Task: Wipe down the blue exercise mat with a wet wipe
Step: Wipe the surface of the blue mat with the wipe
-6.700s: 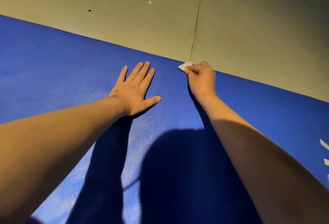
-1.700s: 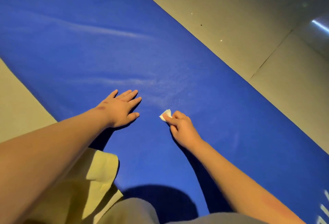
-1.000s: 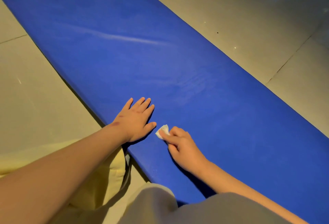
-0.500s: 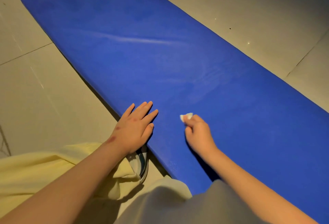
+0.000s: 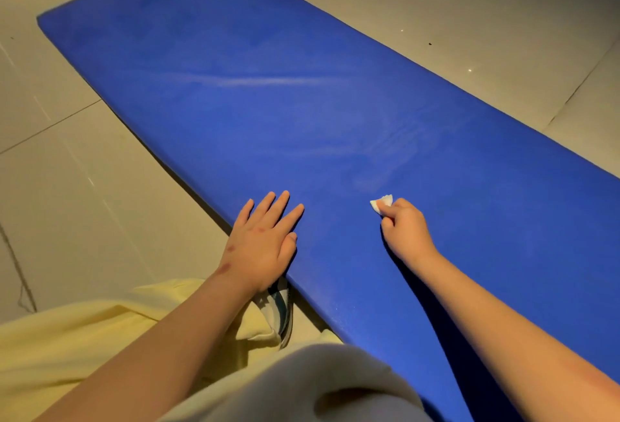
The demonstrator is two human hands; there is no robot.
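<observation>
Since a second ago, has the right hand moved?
Yes. The right hand, pinching the wet wipe, has slid from the near edge of the mat, beside the left hand, toward its middle.

pale glossy tiled floor [image 5: 100, 207], dark grout lines. blue exercise mat [image 5: 235, 103] lay flat on it, set diagonally. shoe [image 5: 284, 312] rested on the tiles just beside the mat's near edge, partly under yellow fabric [image 5: 67, 337].
</observation>
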